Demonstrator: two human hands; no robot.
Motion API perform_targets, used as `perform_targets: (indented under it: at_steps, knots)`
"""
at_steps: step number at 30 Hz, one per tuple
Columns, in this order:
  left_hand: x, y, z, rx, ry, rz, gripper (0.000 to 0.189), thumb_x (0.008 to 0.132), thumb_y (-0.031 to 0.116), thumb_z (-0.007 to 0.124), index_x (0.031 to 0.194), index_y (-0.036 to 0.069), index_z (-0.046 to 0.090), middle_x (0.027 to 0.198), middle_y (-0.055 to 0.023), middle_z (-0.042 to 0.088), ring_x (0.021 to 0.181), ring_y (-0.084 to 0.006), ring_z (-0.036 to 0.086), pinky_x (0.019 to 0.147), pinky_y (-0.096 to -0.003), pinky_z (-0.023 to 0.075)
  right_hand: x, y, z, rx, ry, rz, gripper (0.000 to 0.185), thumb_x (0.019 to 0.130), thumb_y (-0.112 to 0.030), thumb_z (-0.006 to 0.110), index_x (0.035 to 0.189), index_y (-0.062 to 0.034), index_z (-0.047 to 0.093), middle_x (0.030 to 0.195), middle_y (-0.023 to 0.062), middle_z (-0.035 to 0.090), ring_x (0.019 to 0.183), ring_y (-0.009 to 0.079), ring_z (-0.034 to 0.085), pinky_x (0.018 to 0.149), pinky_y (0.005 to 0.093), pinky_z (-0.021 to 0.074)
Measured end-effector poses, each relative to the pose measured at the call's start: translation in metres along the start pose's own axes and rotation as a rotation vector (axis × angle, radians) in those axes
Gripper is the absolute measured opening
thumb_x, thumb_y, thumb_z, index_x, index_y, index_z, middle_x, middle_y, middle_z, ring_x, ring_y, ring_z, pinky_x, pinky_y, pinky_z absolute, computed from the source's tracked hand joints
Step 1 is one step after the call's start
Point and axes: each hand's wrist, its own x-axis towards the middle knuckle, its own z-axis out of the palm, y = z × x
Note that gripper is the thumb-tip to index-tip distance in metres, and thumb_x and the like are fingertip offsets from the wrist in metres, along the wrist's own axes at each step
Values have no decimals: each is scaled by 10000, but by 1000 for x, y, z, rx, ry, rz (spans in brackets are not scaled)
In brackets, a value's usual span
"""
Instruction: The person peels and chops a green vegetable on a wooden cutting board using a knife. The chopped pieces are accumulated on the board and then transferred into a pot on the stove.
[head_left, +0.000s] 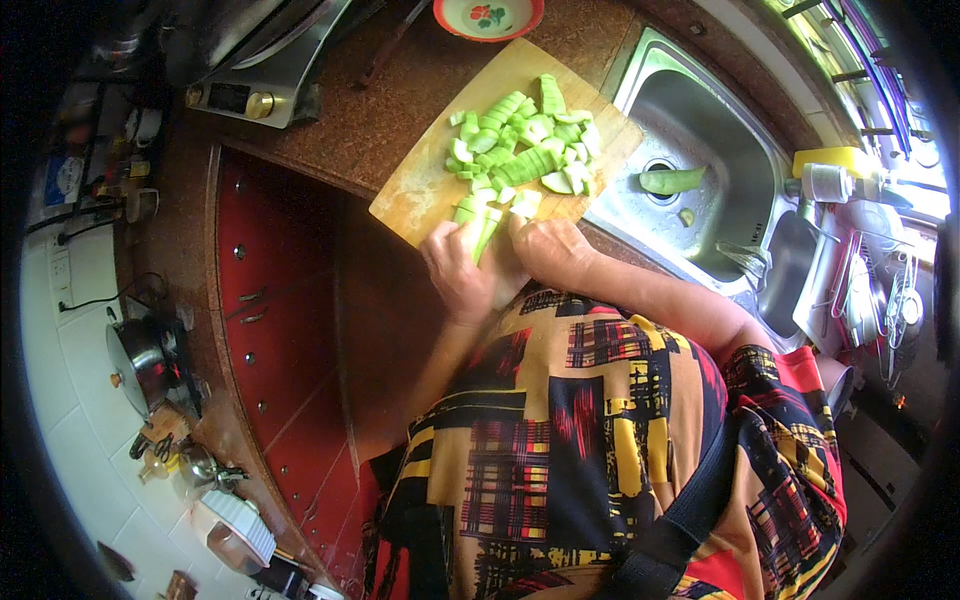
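A wooden cutting board (420, 187) lies on the brown counter, with a heap of chopped pale-green vegetable (525, 165) on it. At the board's near edge my left hand (457, 262) grips an uncut strip of the green vegetable (486, 234). My right hand (551, 244) is just to the right of it, fingers curled, beside a cut white-green piece (526, 202). Whether it holds a knife or anything else is hidden by the fingers.
Right of the board, a steel sink (720, 150) holds a long green piece (671, 181) over the drain. A red-rimmed enamel bowl (487, 34) stands beyond the board. A steel appliance with a knob (259, 106) is at upper left; a dish rack (874, 285) stands past the sink.
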Motion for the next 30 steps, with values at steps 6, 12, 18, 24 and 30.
perform_targets:
  at_steps: [6,12,18,24,30]
  knots:
    - [-12,2,-14,26,-72,-25,462,781,103,680,1227,44,579,1147,-188,489,1020,-368,490,886,-469,415,-17,23,-1,-18,-2,-6,197,815,-99,565,950,37,517,652,195,640,607,332,666,525,433,514]
    - [-15,0,-18,-76,-158,-93,517,764,52,688,1268,39,571,1164,-184,503,1047,-365,494,899,-453,423,-24,24,-20,68,124,-74,162,822,-101,573,910,24,520,614,191,613,578,351,646,503,440,498]
    - [-11,1,-9,-107,-87,-68,434,774,34,688,1198,9,599,1146,-180,518,1061,-346,521,908,-430,446,-26,10,-18,38,87,-79,124,823,-57,544,912,22,511,609,179,611,559,331,648,487,424,501]
    - [-14,-3,-8,-162,-61,-79,426,773,58,710,1187,27,619,1137,-170,525,1015,-338,536,861,-424,463,-2,3,-1,38,-22,-45,200,817,-67,550,975,54,532,740,192,672,701,311,697,583,398,543]
    - [-22,-1,-8,-98,-62,-91,476,754,72,751,1213,75,627,1080,-139,520,914,-298,541,778,-393,474,-15,13,-4,-7,-35,-31,170,845,-98,531,946,38,533,713,183,665,661,303,689,555,397,534]
